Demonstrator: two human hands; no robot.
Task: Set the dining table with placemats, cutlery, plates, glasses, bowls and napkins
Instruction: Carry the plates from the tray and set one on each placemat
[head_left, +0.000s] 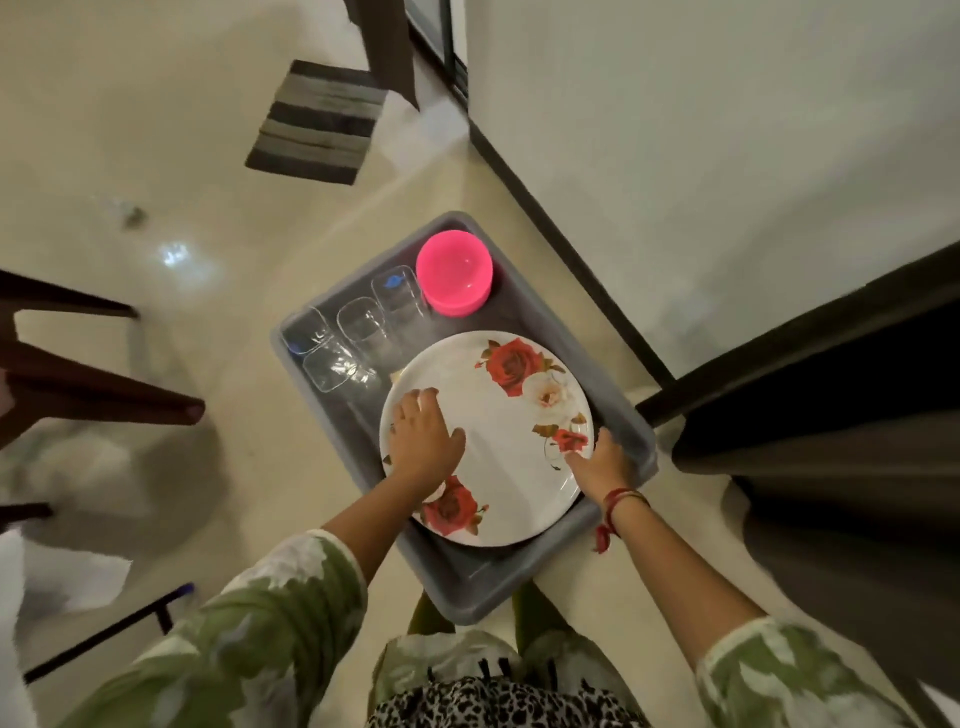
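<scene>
Barely begun, I judge: plate (501, 426), glasses (358, 325) and bowl (453, 273) sit in a tub (470, 587) mid-frame; left hand (423, 441) lies flat on the plate, right hand (602, 460) grips its rim.

Arms extended forward, left grip (426, 441) flat-fingered, right grip (602, 460) with fingers curled.

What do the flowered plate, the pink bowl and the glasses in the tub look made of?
The flowered plate looks like melamine or plastic: glossy white, printed roses, thin rim. The pink bowl: likely plastic, bright translucent glow. The glasses: clear, squarish; glass or acrylic, cannot tell.
</scene>
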